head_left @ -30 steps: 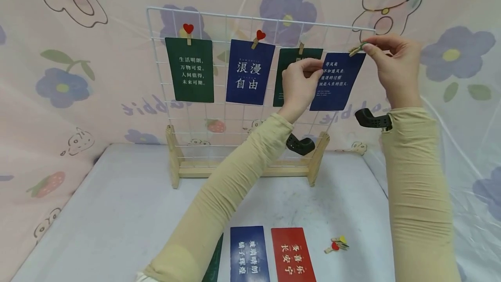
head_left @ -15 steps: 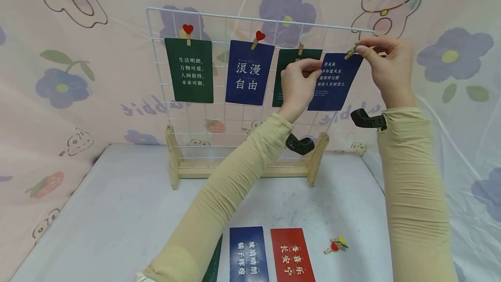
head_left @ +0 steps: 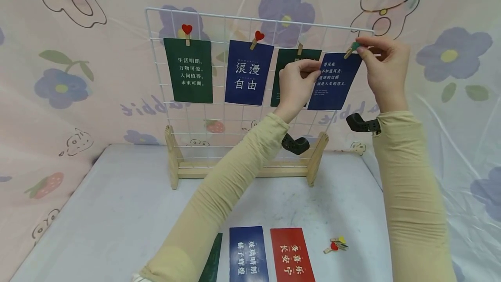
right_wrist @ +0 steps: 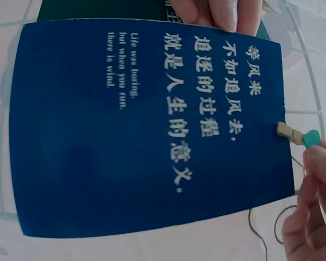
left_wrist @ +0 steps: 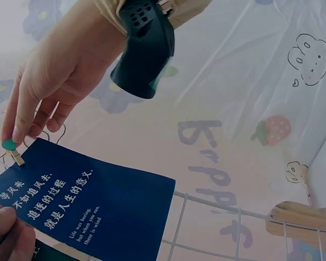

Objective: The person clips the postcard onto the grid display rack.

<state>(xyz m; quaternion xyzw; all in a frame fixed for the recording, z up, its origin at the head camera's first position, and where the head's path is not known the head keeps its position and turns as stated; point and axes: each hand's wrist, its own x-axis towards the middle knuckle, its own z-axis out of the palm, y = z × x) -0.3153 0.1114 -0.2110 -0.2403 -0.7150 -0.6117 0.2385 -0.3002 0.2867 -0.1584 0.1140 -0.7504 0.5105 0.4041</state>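
A blue card with white lettering [head_left: 334, 84] hangs at the right end of the white wire grid [head_left: 235, 123]. My left hand [head_left: 296, 84] pinches its left edge between thumb and fingertips. At the card's top edge is a small wooden clothespin [right_wrist: 290, 132] with a green tip, which my right hand [head_left: 387, 66] pinches between thumb and forefinger. In the left wrist view, the clothespin's jaws sit over the card's top edge. Behind my left hand hangs a green card [head_left: 278, 77], partly covered, under its own clothespin [head_left: 300, 48].
A green card [head_left: 188, 71] and a blue card [head_left: 248, 73] hang farther left under red-heart clothespins. The grid stands in a wooden base [head_left: 195, 172]. On the table lie a blue card [head_left: 248, 253], a red card [head_left: 291, 253], a partly hidden green card [head_left: 211, 260] and several clothespins [head_left: 335, 245].
My right hand has shifted slightly left with the clothespin, whose green tip has turned more into view. My left hand keeps its hold on the blue card, almost still.
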